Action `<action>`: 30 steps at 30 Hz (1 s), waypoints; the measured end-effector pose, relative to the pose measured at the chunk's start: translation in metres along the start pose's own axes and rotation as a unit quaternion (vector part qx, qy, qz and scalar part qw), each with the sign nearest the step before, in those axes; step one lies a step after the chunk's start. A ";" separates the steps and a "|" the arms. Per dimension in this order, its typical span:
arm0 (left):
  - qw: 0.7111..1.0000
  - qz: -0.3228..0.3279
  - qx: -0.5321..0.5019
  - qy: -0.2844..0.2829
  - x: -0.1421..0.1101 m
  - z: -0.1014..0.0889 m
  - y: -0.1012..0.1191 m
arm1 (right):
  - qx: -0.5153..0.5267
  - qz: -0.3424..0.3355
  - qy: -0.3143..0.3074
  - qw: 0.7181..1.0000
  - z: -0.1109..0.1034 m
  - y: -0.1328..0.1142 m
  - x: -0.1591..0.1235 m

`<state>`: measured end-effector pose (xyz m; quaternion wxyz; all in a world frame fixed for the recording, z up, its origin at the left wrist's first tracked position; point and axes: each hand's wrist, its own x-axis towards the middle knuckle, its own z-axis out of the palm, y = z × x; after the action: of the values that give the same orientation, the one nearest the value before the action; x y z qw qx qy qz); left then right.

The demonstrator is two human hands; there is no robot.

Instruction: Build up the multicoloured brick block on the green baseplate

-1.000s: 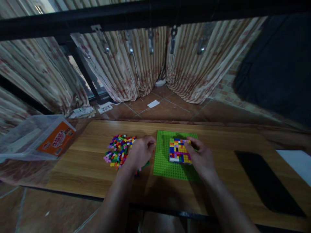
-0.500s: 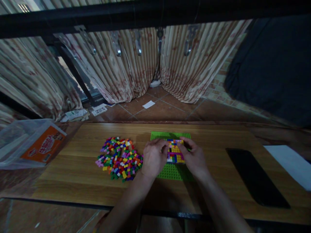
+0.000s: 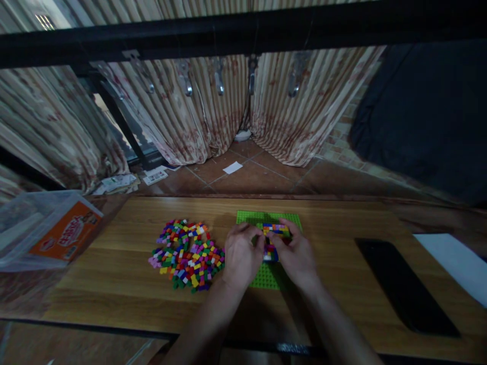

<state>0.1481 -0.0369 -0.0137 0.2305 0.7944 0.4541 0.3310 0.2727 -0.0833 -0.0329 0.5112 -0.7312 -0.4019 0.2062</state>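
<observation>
One multicoloured plastic-brick block [image 3: 277, 229], held in the right hand [image 3: 299, 256], is best steadied during work by the left hand [image 3: 241, 254], fingers narrowly pinched, contents indiscernible.

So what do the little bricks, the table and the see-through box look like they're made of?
Loose bricks: probably hard plastic, in bright solid colours.
Table: wood or wood-look laminate, with streaky grain.
Box: likely clear plastic, its walls cloudy and translucent.

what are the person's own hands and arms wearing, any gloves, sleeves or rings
The left hand and right hand are both bare, without gloves. No sleeves show on the visible forearms. I can make out no watch or bracelet; rings are too small to tell.
</observation>
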 end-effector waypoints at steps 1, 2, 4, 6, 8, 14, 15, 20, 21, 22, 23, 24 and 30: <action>1.000 0.002 0.002 0.003 -0.001 0.001 0.000 | -0.008 -0.003 0.002 1.000 0.002 -0.001 0.000; 1.000 0.005 0.004 0.005 -0.001 0.001 -0.001 | -0.016 -0.003 0.003 1.000 0.003 -0.001 0.001; 1.000 0.009 0.007 0.009 -0.001 0.002 -0.001 | -0.034 -0.001 0.002 0.999 0.005 -0.002 0.002; 1.000 0.008 0.010 0.007 -0.002 0.002 0.000 | -0.046 0.003 0.001 0.999 0.006 -0.002 0.004; 1.000 0.005 0.010 0.004 -0.002 0.002 0.000 | -0.053 0.002 0.006 0.999 0.006 -0.002 0.005; 1.000 0.001 0.018 0.010 -0.002 0.004 0.000 | -0.058 -0.007 0.009 0.998 0.009 0.001 0.004; 1.000 0.000 0.018 0.011 -0.002 0.005 0.000 | -0.055 -0.014 0.012 0.998 0.010 0.002 0.004; 1.000 -0.011 -0.011 -0.012 -0.001 -0.001 0.001 | -0.046 -0.039 0.003 0.998 0.009 0.008 0.001; 1.000 -0.013 -0.022 -0.017 0.000 -0.005 0.000 | -0.036 -0.034 -0.005 0.999 0.006 0.010 0.001; 0.999 -0.018 -0.032 -0.017 0.001 -0.010 -0.002 | -0.024 -0.025 -0.008 0.999 0.002 0.011 0.002; 0.999 -0.024 -0.041 -0.011 0.002 -0.015 -0.006 | -0.014 -0.015 -0.004 1.000 -0.002 0.011 0.003; 0.998 -0.034 -0.049 0.005 0.004 -0.022 -0.012 | -0.006 -0.006 0.009 1.000 -0.007 0.011 0.004; 0.957 -0.141 -0.161 0.194 0.018 -0.070 -0.058 | -0.014 -0.117 0.105 0.987 -0.016 -0.011 -0.009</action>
<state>0.0704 0.0107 0.0007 0.3075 0.5950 0.5382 0.5116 0.2749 -0.0986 -0.0177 0.5611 -0.7039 -0.4312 0.0614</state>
